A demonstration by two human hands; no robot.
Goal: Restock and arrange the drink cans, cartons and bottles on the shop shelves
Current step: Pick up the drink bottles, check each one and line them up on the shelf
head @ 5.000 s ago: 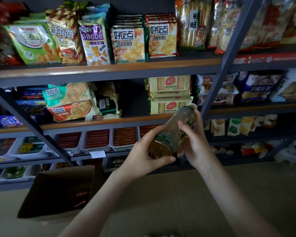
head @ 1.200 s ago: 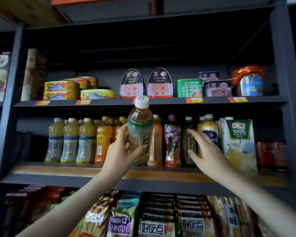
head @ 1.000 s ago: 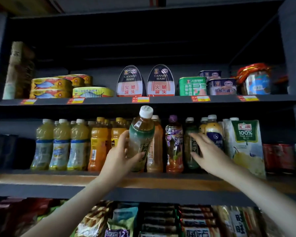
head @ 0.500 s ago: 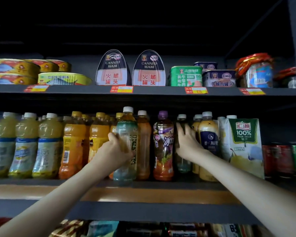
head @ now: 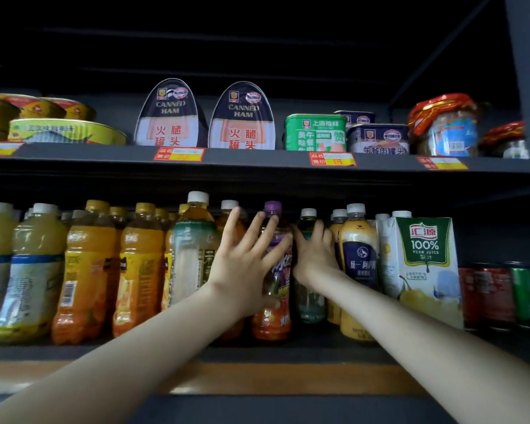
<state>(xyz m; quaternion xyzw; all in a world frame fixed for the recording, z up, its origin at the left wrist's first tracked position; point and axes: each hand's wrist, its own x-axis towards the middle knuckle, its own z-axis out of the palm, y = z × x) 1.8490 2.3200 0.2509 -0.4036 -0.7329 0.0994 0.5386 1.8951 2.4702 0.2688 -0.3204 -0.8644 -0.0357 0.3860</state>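
A tea bottle (head: 193, 255) with a white cap and green label stands free in the drinks row on the middle shelf (head: 257, 377). Just to its right, my left hand (head: 245, 267) lies with spread, straight fingers against a purple-capped juice bottle (head: 273, 325) and the orange bottle behind it. My right hand (head: 315, 258) curls thumb and fingers round a dark green bottle (head: 309, 301) set further back. A navy-labelled yellow bottle (head: 360, 258) stands beside that hand.
Yellow (head: 34, 270) and orange (head: 86, 270) juice bottles fill the row's left. A pear juice carton (head: 423, 261) and red and green cans (head: 487, 295) stand at the right. Canned ham tins (head: 242, 117) and other tins sit on the shelf above, close over the caps.
My left hand set the tea bottle down in the row, let go and moved right onto the purple-capped bottle. My right hand stays at the dark green bottle. The view has moved closer.
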